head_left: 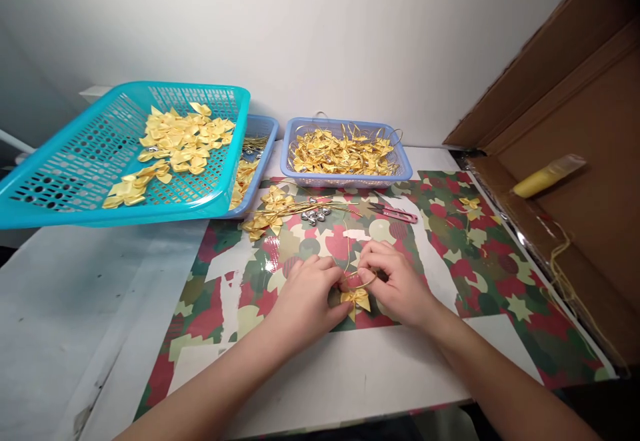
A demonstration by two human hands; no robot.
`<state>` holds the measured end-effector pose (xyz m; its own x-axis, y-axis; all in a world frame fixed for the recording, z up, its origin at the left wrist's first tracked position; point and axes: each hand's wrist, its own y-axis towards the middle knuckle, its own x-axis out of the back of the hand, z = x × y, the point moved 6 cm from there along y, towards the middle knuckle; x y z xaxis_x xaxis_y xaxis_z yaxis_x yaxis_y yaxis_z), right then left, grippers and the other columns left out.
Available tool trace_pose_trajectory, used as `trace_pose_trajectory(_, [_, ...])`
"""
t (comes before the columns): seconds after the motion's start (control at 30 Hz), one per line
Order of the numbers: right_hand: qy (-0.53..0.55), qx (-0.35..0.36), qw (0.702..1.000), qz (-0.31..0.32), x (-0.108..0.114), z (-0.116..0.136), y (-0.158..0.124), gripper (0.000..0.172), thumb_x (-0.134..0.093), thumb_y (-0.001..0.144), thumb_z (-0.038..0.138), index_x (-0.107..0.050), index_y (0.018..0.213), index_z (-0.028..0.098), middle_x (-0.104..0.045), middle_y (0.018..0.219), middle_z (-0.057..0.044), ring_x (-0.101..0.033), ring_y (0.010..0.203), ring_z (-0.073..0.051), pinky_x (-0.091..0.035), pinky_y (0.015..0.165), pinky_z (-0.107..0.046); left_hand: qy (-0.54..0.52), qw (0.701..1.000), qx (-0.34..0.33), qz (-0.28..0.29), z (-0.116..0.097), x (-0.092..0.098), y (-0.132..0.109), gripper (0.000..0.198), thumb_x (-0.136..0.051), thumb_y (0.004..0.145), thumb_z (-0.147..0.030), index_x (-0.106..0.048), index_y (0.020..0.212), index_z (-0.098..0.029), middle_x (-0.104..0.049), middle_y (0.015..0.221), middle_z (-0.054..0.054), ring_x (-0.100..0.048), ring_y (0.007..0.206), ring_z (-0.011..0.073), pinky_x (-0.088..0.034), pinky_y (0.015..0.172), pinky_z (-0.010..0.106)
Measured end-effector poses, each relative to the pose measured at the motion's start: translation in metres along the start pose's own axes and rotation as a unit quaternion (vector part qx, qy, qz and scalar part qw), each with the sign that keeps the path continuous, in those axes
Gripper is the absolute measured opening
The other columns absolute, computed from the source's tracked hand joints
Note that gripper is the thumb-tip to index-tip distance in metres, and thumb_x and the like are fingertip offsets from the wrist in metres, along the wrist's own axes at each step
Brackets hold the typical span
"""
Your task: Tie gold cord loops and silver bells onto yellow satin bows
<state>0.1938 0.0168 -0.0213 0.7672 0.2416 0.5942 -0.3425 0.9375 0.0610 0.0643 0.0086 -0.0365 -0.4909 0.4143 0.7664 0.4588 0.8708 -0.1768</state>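
Observation:
Close to the table's front edge, my left hand (313, 291) is closed, with thumb and fingers pinching a yellow ribbon bow (356, 301) at its left side. My right hand (393, 278) is closed too, its thumb and forefinger gripping a gold cord (369, 281) that curves just above the bow. A thin length of the cord runs up the table from between the hands. Beyond them lie several silver bells (316, 215), some gold cords and a heap of loose yellow bows (273, 211). Pink thread snips (395, 213) rest to the right of the bells.
A turquoise basket (200, 204) of bows stands tilted at left, over a blue basket (263, 161). Another blue basket (345, 180) holds corded bows at the back. Cardboard (575, 94) walls the right side, with a yellow tube (547, 176) against it. Patterned paper (520, 308) covers the table.

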Motion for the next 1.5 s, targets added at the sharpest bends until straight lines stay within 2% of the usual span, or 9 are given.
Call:
trace_pose_trajectory(0.2, [0.036, -0.007, 0.999, 0.01, 0.003, -0.001, -0.002, 0.025, -0.048, 0.088, 0.019, -0.051, 0.064, 0.019, -0.05, 0.08, -0.002, -0.048, 0.081, -0.018, -0.04, 0.072, -0.033, -0.036, 0.999, -0.018, -0.005, -0.002, 0.004, 0.001, 0.013, -0.064, 0.072, -0.02, -0.056, 0.062, -0.019, -0.065, 0.072, 0.001, -0.054, 0.079, 0.0215, -0.036, 0.069, 0.032])
trace_pose_trajectory(0.33, [0.052, -0.017, 0.998, 0.024, -0.001, -0.003, -0.003, 0.025, -0.049, 0.089, 0.02, -0.053, 0.064, 0.019, -0.051, 0.087, -0.003, -0.051, 0.087, -0.019, -0.042, 0.076, -0.034, -0.132, 0.991, 0.008, -0.019, 0.003, 0.007, 0.001, 0.014, -0.063, 0.072, -0.017, -0.056, 0.061, -0.02, -0.067, 0.065, -0.001, -0.057, 0.067, 0.0173, -0.039, 0.061, 0.027])
trace_pose_trajectory(0.5, [0.079, -0.04, 0.995, 0.035, -0.002, -0.003, -0.004, 0.028, -0.048, 0.092, 0.025, -0.058, 0.067, 0.018, -0.052, 0.1, -0.006, -0.054, 0.091, -0.019, -0.045, 0.07, -0.03, -0.339, 0.939, 0.052, -0.022, 0.011, 0.005, 0.002, 0.011, -0.064, 0.079, -0.025, -0.056, 0.076, -0.018, -0.065, 0.066, 0.0, -0.06, 0.058, 0.0132, -0.043, 0.052, 0.022])
trace_pose_trajectory(0.63, [0.096, -0.024, 0.994, 0.034, -0.003, -0.001, -0.003, 0.029, -0.047, 0.091, 0.024, -0.056, 0.065, 0.018, -0.053, 0.088, -0.005, -0.053, 0.077, -0.016, -0.042, 0.06, -0.027, -0.426, 0.902, 0.05, -0.052, 0.013, 0.007, 0.002, 0.019, -0.067, 0.079, -0.029, -0.053, 0.084, -0.018, -0.063, 0.073, 0.0, -0.061, 0.062, 0.0118, -0.046, 0.054, 0.021])
trace_pose_trajectory(0.8, [0.056, 0.042, 0.997, -0.026, 0.001, 0.009, -0.003, 0.027, -0.047, 0.089, 0.02, -0.047, 0.063, 0.02, -0.047, 0.065, 0.001, -0.045, 0.063, -0.014, -0.037, 0.056, -0.026, -0.454, 0.886, 0.033, -0.089, 0.011, 0.012, 0.0, 0.021, -0.07, 0.078, -0.03, -0.055, 0.083, -0.017, -0.062, 0.078, 0.0, -0.061, 0.067, 0.0113, -0.049, 0.058, 0.021])
trace_pose_trajectory(1.0, [0.0, 0.086, 0.992, -0.09, 0.011, 0.019, -0.007, 0.02, -0.047, 0.088, 0.019, -0.056, 0.069, 0.019, -0.055, 0.092, -0.007, -0.054, 0.087, -0.02, -0.046, 0.073, -0.034, -0.428, 0.898, 0.027, -0.095, 0.01, 0.013, -0.001, 0.017, -0.069, 0.079, -0.029, -0.057, 0.08, -0.016, -0.062, 0.074, 0.0, -0.06, 0.064, 0.0107, -0.049, 0.056, 0.02])
trace_pose_trajectory(1.1, [0.001, 0.074, 0.995, -0.069, 0.008, 0.017, -0.006, 0.02, -0.048, 0.088, 0.019, -0.057, 0.07, 0.019, -0.055, 0.094, -0.008, -0.055, 0.087, -0.02, -0.046, 0.068, -0.032, -0.412, 0.907, 0.021, -0.082, 0.009, 0.011, -0.001, 0.017, -0.068, 0.08, -0.029, -0.056, 0.08, -0.017, -0.062, 0.075, 0.0, -0.059, 0.064, 0.0109, -0.049, 0.055, 0.02])
trace_pose_trajectory(1.23, [0.015, 0.059, 0.997, -0.039, 0.002, 0.013, -0.004, 0.025, -0.046, 0.089, 0.019, -0.052, 0.064, 0.019, -0.053, 0.078, -0.004, -0.049, 0.068, -0.014, -0.041, 0.057, -0.027, -0.407, 0.91, 0.017, -0.076, 0.009, 0.01, -0.001, 0.017, -0.064, 0.083, -0.031, -0.055, 0.081, -0.017, -0.061, 0.076, 0.0, -0.058, 0.061, 0.0103, -0.047, 0.051, 0.02])
trace_pose_trajectory(1.5, [0.015, 0.062, 0.995, -0.078, 0.0, 0.012, -0.005, 0.025, -0.046, 0.088, 0.018, -0.045, 0.064, 0.02, -0.051, 0.067, -0.001, -0.047, 0.068, -0.016, -0.038, 0.06, -0.028, -0.458, 0.886, 0.023, -0.072, 0.007, 0.008, 0.0, 0.023, -0.073, 0.075, -0.028, -0.057, 0.087, -0.017, -0.062, 0.082, 0.001, -0.062, 0.071, 0.013, -0.054, 0.063, 0.024])
